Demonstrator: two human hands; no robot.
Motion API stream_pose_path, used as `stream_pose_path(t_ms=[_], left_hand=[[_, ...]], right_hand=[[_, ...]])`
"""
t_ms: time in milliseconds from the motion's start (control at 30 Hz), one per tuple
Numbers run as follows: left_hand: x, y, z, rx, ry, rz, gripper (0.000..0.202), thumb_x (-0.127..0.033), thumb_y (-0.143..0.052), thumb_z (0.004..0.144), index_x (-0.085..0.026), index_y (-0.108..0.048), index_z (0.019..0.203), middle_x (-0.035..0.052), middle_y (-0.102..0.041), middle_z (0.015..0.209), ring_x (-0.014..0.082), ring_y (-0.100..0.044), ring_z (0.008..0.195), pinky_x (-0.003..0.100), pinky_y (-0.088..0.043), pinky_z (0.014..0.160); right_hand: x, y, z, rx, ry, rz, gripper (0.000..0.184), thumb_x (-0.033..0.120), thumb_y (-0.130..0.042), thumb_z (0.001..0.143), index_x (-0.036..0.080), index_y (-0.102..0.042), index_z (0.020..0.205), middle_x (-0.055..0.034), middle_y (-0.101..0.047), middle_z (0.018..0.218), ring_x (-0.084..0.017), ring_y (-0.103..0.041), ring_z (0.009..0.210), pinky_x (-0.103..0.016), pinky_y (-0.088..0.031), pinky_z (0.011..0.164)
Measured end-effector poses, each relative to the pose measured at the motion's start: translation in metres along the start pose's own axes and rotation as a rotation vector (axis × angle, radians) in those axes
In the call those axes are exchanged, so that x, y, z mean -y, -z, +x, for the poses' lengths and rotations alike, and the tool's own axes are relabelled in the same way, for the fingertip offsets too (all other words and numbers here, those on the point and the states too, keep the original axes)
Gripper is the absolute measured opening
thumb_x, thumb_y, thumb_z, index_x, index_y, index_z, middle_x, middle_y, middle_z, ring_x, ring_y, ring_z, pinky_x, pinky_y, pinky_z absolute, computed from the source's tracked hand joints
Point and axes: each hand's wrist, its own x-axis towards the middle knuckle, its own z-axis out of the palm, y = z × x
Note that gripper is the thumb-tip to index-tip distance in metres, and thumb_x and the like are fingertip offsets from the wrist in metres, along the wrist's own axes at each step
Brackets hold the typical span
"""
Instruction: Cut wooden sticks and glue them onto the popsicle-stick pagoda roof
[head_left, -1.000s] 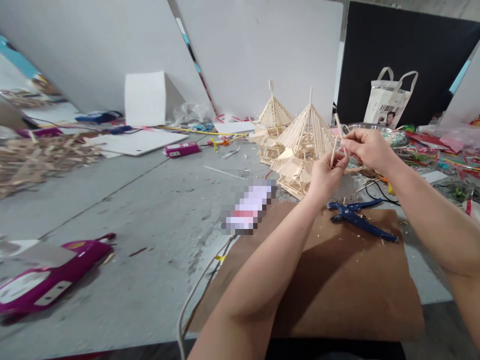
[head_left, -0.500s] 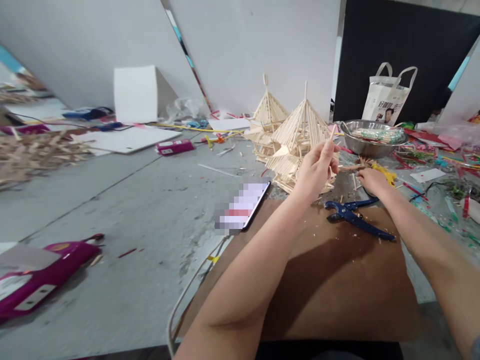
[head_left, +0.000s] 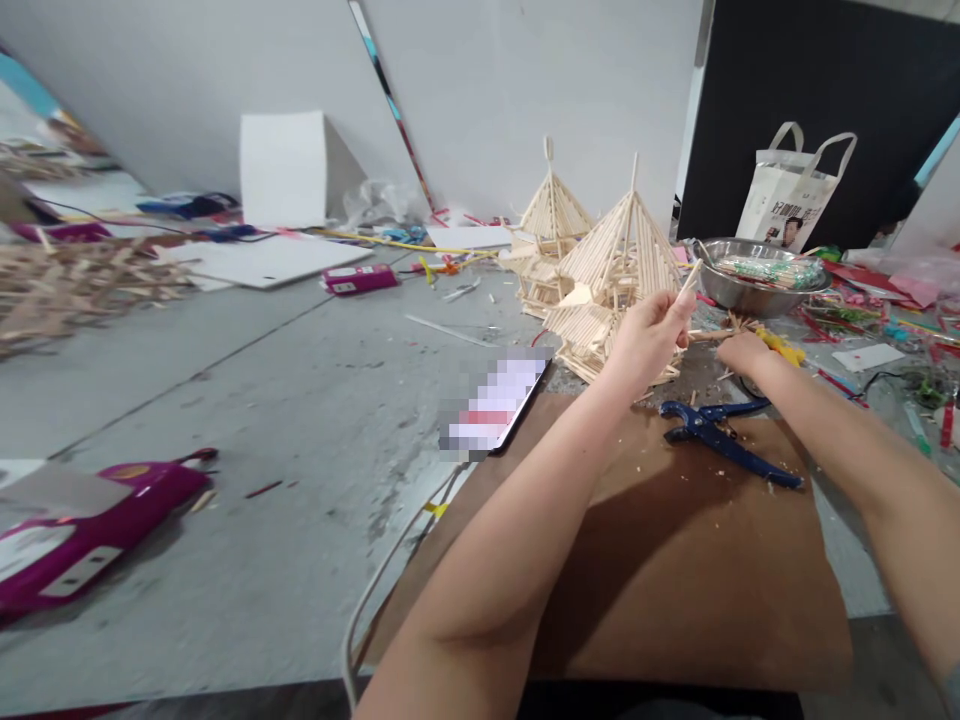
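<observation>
My left hand [head_left: 651,335] is closed, pinching a thin pale wooden stick [head_left: 690,278] that points up and to the right. Just behind it stands a model building of wooden sticks [head_left: 619,255] with two pointed roofs. My right hand [head_left: 744,353] reaches down among loose sticks [head_left: 739,326], its fingers bunched together. What they grip, if anything, is hidden. Close by that hand lies a yellow tool [head_left: 781,345], partly covered. Blue-handled pliers [head_left: 712,432] rest on the brown board [head_left: 697,570] between my forearms.
A phone [head_left: 499,400] with a blurred screen lies left of my left forearm, near a white cable [head_left: 375,590]. A metal bowl [head_left: 739,290] with wrapped sticks stands behind my right hand. Coloured scraps spread at the right. A purple device [head_left: 105,530] lies front left.
The view has shifted slightly, so the scene sits further right and higher. My left hand is slightly lower against the model, still pinching the stick. My right hand stays by the loose sticks.
</observation>
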Motion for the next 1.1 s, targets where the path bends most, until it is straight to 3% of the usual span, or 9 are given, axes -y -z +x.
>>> stream_pose_path(t_ms=[233, 433, 500, 600, 700, 800, 900, 1000, 1100], left_hand=[[0.005, 0.004, 0.004, -0.002, -0.064, 0.273, 0.022, -0.033, -0.049, 0.081, -0.016, -0.054, 0.068, -0.0043, -0.047, 0.049, 0.0046, -0.037, 0.043, 0.02, -0.027, 0.045], [-0.001, 0.004, 0.003, -0.009, -0.072, 0.373, 0.018, -0.029, -0.049, 0.079, -0.016, -0.053, 0.066, -0.0048, -0.046, 0.048, 0.0056, -0.037, 0.043, 0.022, -0.027, 0.046], [-0.004, 0.005, 0.002, -0.001, -0.085, 0.378, 0.019, -0.028, -0.049, 0.079, -0.016, -0.052, 0.064, -0.0046, -0.046, 0.049, 0.0056, -0.036, 0.044, 0.022, -0.028, 0.047], [-0.01, 0.006, 0.0, 0.006, -0.095, 0.383, 0.02, -0.028, -0.05, 0.079, -0.016, -0.051, 0.062, -0.0042, -0.047, 0.05, 0.0055, -0.037, 0.046, 0.022, -0.03, 0.05], [-0.016, 0.009, -0.001, 0.01, -0.108, 0.413, 0.021, -0.028, -0.049, 0.079, -0.017, -0.051, 0.062, -0.0029, -0.049, 0.052, 0.006, -0.038, 0.047, 0.023, -0.03, 0.051], [-0.022, 0.012, -0.002, 0.04, -0.123, 0.508, 0.021, -0.028, -0.048, 0.079, -0.017, -0.052, 0.062, -0.0021, -0.049, 0.053, 0.0065, -0.037, 0.048, 0.023, -0.029, 0.051], [-0.024, 0.014, -0.004, 0.187, -0.112, 0.732, 0.022, -0.03, -0.052, 0.075, -0.016, -0.052, 0.058, -0.0023, -0.046, 0.05, 0.0073, -0.035, 0.048, 0.025, -0.026, 0.051], [-0.023, 0.011, -0.007, 0.422, -0.092, 0.935, 0.024, -0.033, -0.056, 0.071, -0.016, -0.053, 0.054, -0.0023, -0.044, 0.046, 0.0085, -0.037, 0.048, 0.025, -0.025, 0.052], [-0.024, 0.009, -0.009, 0.59, -0.082, 1.032, 0.019, -0.024, -0.054, 0.069, -0.016, -0.054, 0.052, -0.0022, -0.045, 0.045, 0.0084, -0.037, 0.047, 0.025, -0.025, 0.051]], right_hand=[[-0.004, 0.004, -0.007, 0.017, 0.189, -0.132, 0.029, 0.007, -0.043, 0.077, 0.011, -0.069, 0.089, -0.0187, -0.067, 0.098, -0.029, -0.06, 0.099, -0.042, -0.042, 0.083], [-0.003, 0.024, -0.018, -0.14, 0.172, -0.052, 0.029, 0.015, -0.044, 0.077, 0.017, -0.063, 0.099, -0.0126, -0.065, 0.105, -0.025, -0.061, 0.095, -0.033, -0.045, 0.073], [-0.004, 0.035, -0.029, -0.267, 0.119, 0.128, 0.027, 0.019, -0.044, 0.078, 0.017, -0.061, 0.098, -0.01, -0.066, 0.098, -0.021, -0.062, 0.09, -0.03, -0.045, 0.072], [-0.001, 0.047, -0.054, -0.459, 0.049, 0.733, 0.015, 0.024, -0.053, 0.073, 0.015, -0.061, 0.083, -0.0048, -0.065, 0.077, -0.014, -0.06, 0.067, -0.025, -0.045, 0.062], [0.009, 0.054, -0.08, -0.366, 0.122, 1.198, 0.016, 0.029, -0.064, 0.066, 0.016, -0.059, 0.074, 0.0024, -0.055, 0.057, -0.008, -0.048, 0.046, -0.022, -0.04, 0.047], [0.021, 0.054, -0.095, -0.261, 0.206, 1.419, 0.021, 0.03, -0.071, 0.06, 0.016, -0.059, 0.069, 0.0046, -0.051, 0.052, -0.006, -0.044, 0.043, -0.021, -0.038, 0.042], [0.03, 0.052, -0.098, -0.246, 0.205, 1.55, 0.023, 0.031, -0.073, 0.058, 0.016, -0.059, 0.068, 0.004, -0.053, 0.054, -0.005, -0.044, 0.042, -0.02, -0.037, 0.04], [0.034, 0.053, -0.098, -0.287, 0.177, 1.641, 0.023, 0.03, -0.074, 0.057, 0.016, -0.058, 0.067, 0.0042, -0.055, 0.056, -0.005, -0.044, 0.041, -0.02, -0.037, 0.038], [0.033, 0.058, -0.101, -0.316, 0.142, 1.7, 0.024, 0.029, -0.075, 0.055, 0.016, -0.058, 0.066, 0.0052, -0.054, 0.053, -0.005, -0.044, 0.04, -0.02, -0.037, 0.038]])
